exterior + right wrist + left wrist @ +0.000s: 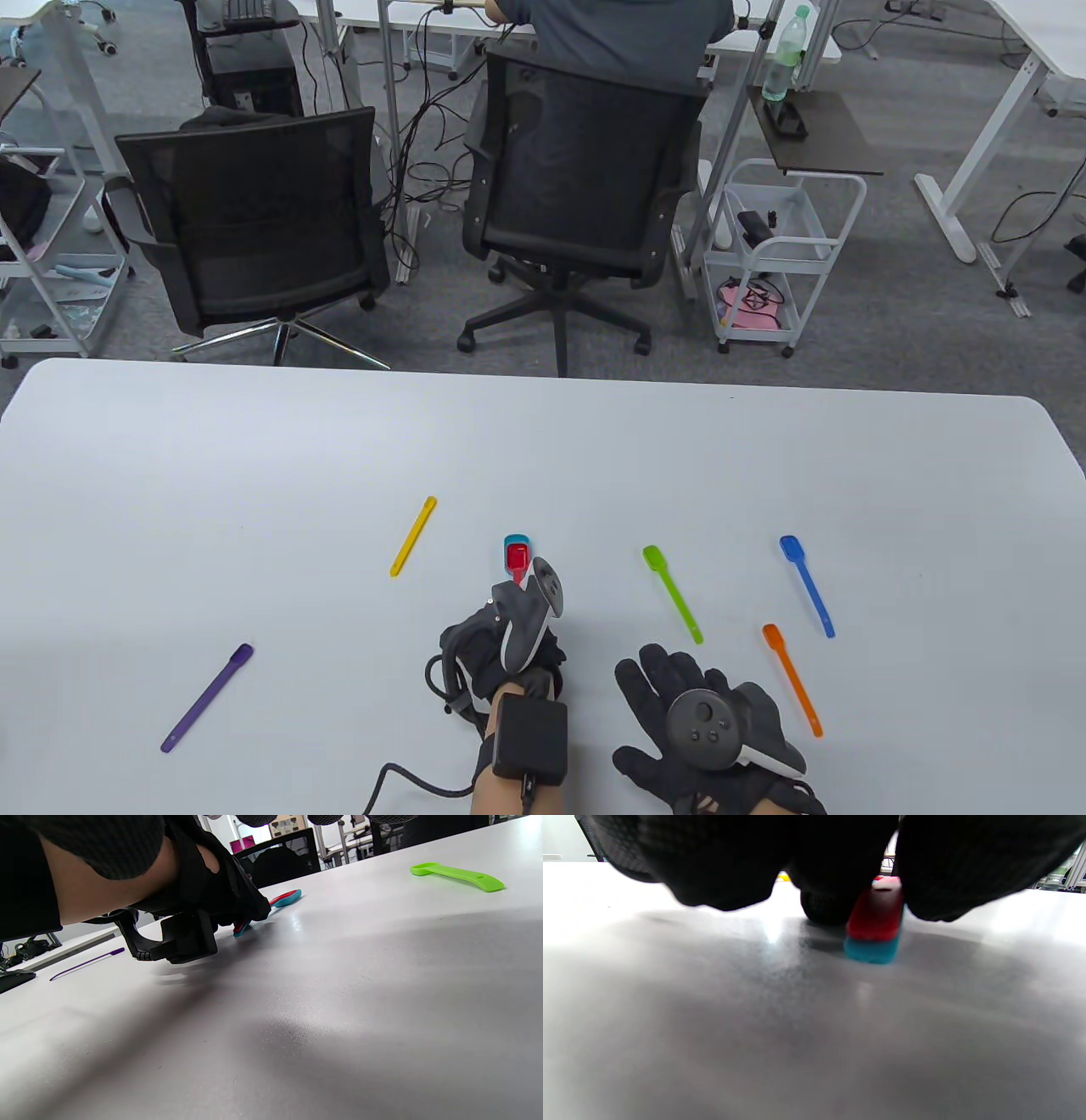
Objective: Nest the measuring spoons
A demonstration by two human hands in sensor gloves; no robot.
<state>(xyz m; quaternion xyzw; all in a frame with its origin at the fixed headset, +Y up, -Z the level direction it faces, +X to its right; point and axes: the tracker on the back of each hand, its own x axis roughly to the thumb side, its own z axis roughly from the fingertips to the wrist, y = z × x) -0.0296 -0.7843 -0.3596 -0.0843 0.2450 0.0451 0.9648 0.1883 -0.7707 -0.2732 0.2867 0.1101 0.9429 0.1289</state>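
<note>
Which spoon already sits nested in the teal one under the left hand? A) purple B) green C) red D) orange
C: the red spoon lies stacked in the teal spoon at the left hand; the other spoons lie apart on the table.

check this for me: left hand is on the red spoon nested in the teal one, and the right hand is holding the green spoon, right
Not quite. The left hand is on the red spoon nested in the teal spoon, but the right hand holds nothing: the table view shows it flat on the table, with the green spoon lying apart from it.
</note>
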